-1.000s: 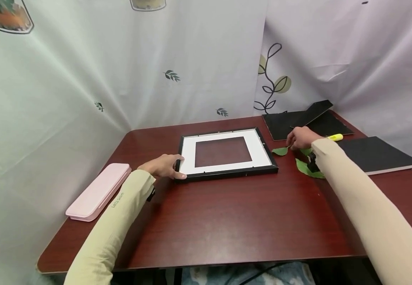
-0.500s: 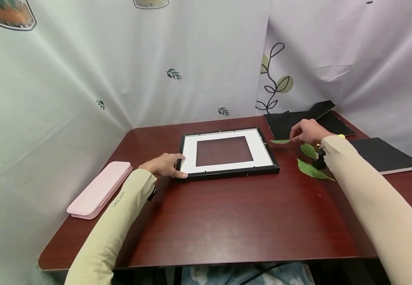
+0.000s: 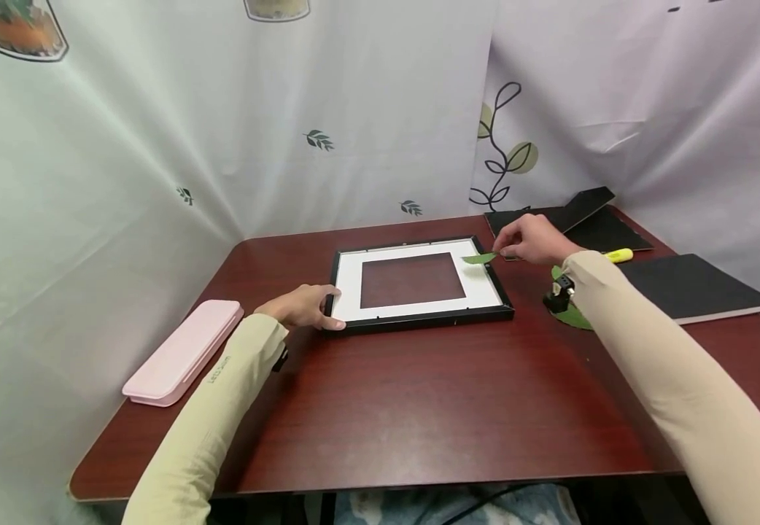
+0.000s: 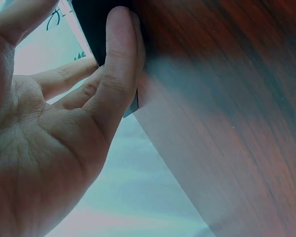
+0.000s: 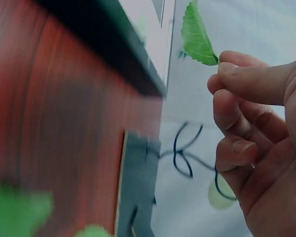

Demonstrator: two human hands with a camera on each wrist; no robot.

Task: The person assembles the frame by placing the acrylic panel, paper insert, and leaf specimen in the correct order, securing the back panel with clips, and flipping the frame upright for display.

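Observation:
A black picture frame (image 3: 419,319) with a white mat (image 3: 350,284) around a rectangular opening lies on the brown table. My left hand (image 3: 300,305) grips its near left corner. In the left wrist view, fingers (image 4: 119,54) of that hand press against the frame's black edge (image 4: 91,24). Between thumb and fingertips, my right hand (image 3: 532,239) pinches a green leaf (image 3: 478,259) by its stem end, over the right side of the mat. The right wrist view shows this leaf's toothed edge and its veins. Another leaf (image 3: 573,318) lies on the table, partly covered by the right wrist.
A black backing board (image 3: 606,232) with a raised flap lies at the back right. Nearby are a yellow marker (image 3: 619,255) and a black book (image 3: 702,288). A pink case (image 3: 183,354) lies along the left table edge (image 3: 101,453). White printed cloth hangs behind.
My right hand has lifted one leaf from the table at the right and carried it left over the frame. The left hand stays on the frame's corner.

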